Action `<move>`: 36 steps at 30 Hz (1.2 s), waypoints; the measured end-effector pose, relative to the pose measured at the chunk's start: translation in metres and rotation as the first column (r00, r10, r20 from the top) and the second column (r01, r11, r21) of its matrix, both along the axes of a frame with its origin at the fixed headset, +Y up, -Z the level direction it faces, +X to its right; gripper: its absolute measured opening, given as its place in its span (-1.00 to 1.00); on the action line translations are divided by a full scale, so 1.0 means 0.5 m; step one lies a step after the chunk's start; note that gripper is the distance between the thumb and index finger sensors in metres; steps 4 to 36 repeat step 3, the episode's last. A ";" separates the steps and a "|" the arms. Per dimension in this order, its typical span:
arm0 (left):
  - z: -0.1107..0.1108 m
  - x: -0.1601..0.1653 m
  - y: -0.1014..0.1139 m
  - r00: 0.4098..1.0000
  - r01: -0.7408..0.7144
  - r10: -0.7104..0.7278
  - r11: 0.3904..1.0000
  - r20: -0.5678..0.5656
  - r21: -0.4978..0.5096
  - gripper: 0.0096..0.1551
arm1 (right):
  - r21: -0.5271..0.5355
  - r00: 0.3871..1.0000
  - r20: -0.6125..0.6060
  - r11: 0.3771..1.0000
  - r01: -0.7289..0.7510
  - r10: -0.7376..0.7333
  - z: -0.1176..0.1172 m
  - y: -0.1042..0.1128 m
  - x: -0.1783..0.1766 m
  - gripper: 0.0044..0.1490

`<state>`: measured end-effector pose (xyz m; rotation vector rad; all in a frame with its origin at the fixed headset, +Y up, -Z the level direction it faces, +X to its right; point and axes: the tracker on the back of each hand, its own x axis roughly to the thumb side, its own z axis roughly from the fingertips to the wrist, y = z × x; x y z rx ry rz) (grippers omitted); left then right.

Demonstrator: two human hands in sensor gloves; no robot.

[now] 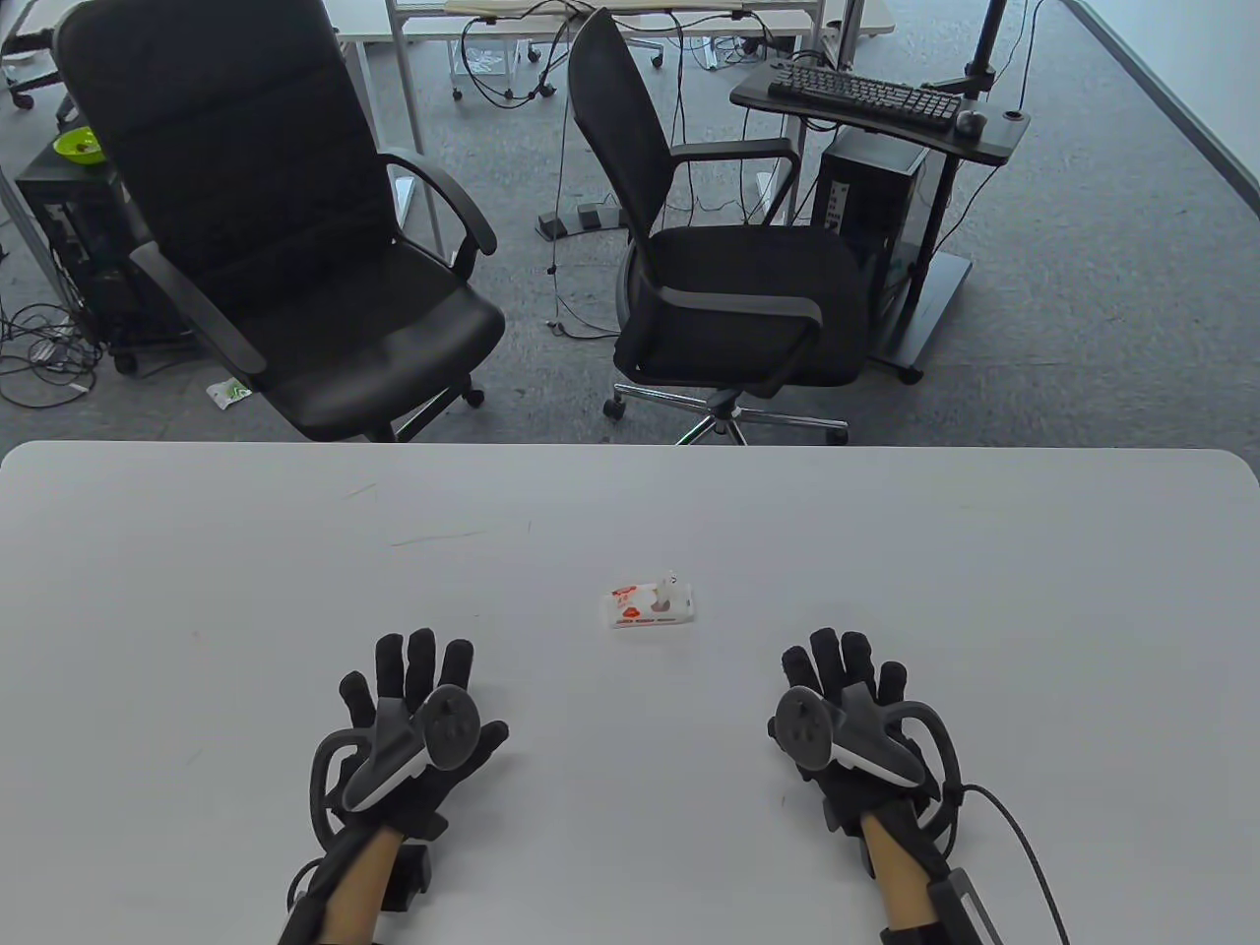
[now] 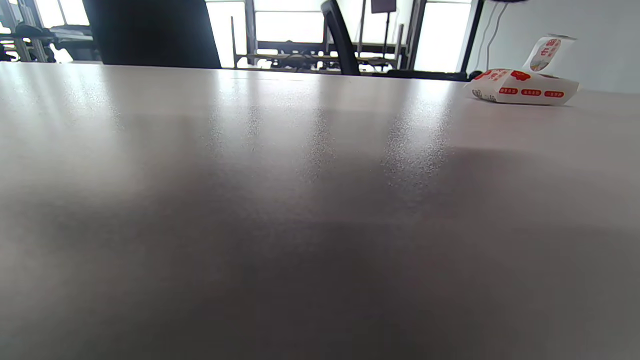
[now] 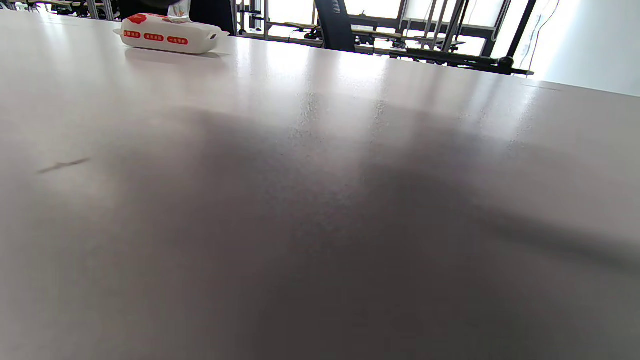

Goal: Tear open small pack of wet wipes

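Note:
A small white wet-wipe pack [image 1: 648, 605] with red print lies flat near the middle of the white table [image 1: 886, 551]. Its flap stands up at the right end. It shows at the upper right of the left wrist view [image 2: 522, 89] and the upper left of the right wrist view [image 3: 167, 39]. My left hand [image 1: 413, 689] rests flat on the table, fingers spread, to the pack's lower left. My right hand [image 1: 847, 679] rests flat to the pack's lower right. Both hands are empty and apart from the pack. No fingers show in the wrist views.
Two black office chairs [image 1: 295, 246] [image 1: 728, 276] stand beyond the table's far edge. A stand with a keyboard [image 1: 866, 98] is at the back right. A cable [image 1: 1024, 847] runs from my right wrist over the table.

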<state>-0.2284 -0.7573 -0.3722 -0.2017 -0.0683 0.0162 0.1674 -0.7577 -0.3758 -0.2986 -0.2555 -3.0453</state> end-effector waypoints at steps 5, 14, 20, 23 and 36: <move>0.000 0.003 -0.007 1.000 0.004 -0.004 1.000 0.001 -0.008 0.06 | -0.011 1.000 0.003 1.000 0.017 -0.017 0.000 -0.003 0.001 -0.08; 0.000 0.003 -0.007 1.000 0.004 -0.004 1.000 0.001 -0.008 0.06 | -0.011 1.000 0.003 1.000 0.017 -0.017 0.000 -0.003 0.001 -0.08; 0.000 0.003 -0.007 1.000 0.004 -0.004 1.000 0.001 -0.008 0.06 | -0.011 1.000 0.003 1.000 0.017 -0.017 0.000 -0.003 0.001 -0.08; 0.000 0.003 -0.007 1.000 0.004 -0.004 1.000 0.001 -0.008 0.06 | -0.011 1.000 0.003 1.000 0.017 -0.017 0.000 -0.003 0.001 -0.08; 0.000 0.003 -0.007 1.000 0.004 -0.004 1.000 0.001 -0.008 0.06 | -0.011 1.000 0.003 1.000 0.017 -0.017 0.000 -0.003 0.001 -0.08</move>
